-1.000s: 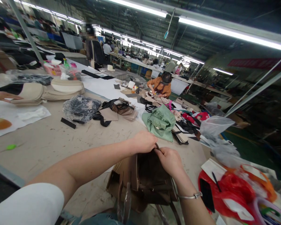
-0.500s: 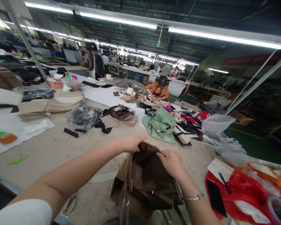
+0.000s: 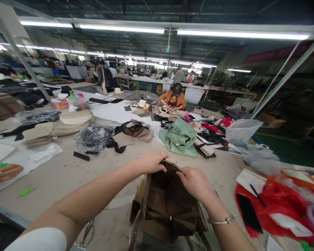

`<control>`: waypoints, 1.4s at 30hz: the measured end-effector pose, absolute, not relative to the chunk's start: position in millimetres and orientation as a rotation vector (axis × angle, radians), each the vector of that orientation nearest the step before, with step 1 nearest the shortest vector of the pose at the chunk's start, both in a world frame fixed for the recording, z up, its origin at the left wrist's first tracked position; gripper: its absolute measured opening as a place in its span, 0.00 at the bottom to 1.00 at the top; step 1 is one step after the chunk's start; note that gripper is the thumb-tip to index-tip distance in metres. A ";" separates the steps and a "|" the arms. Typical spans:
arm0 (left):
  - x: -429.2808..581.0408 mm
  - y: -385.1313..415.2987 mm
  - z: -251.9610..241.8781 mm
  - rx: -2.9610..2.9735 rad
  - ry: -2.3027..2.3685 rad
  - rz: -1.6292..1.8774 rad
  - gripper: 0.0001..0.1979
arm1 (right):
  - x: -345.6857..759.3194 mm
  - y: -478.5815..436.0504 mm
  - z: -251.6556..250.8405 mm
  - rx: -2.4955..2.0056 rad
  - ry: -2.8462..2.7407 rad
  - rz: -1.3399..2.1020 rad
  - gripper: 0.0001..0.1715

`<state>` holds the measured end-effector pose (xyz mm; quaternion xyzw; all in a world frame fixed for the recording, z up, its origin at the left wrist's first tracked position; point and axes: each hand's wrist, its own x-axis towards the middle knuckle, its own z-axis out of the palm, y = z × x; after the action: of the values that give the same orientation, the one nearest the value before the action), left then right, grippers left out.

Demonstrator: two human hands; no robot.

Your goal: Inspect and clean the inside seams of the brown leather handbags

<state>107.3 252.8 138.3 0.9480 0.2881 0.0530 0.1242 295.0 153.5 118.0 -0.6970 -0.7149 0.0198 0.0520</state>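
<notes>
A dark brown bag (image 3: 167, 205) stands at the near edge of the worktable (image 3: 68, 170), its mouth facing away from me. My left hand (image 3: 150, 162) is closed over the far left rim of the bag's opening. My right hand (image 3: 195, 181), with a silver bracelet on the wrist, pinches the far right rim. Both hands grip the bag's top edge, close together. Tan and brown panels of the bag fan out below them.
Scissors (image 3: 85, 233) lie near my left arm. A green cloth bundle (image 3: 179, 137), stacks of beige cut pieces (image 3: 54, 127), a black plastic bag (image 3: 92, 136) and red plastic bags (image 3: 274, 205) lie around. A person in an orange top (image 3: 174, 99) works farther along the table.
The bag's mouth was spread wider half a second ago; now my hands have drawn closer over its rim. The view has tilted slightly, so the bag sits lower in frame.
</notes>
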 end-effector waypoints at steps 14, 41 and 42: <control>129.9 271.0 126.4 2.680 0.470 0.176 0.11 | 310.1 152.5 115.3 -1.816 -2.280 0.204 0.16; 135.6 268.2 125.0 2.721 0.475 0.109 0.08 | 308.2 164.0 118.6 -1.830 -2.286 0.211 0.17; 135.5 268.0 125.2 2.715 0.467 0.111 0.08 | 307.1 164.9 117.9 -1.844 -2.301 0.178 0.17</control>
<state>135.5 268.0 125.2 0.9666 0.1662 0.0394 0.1910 307.1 164.9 117.9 -0.6214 -0.7756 0.0599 0.0936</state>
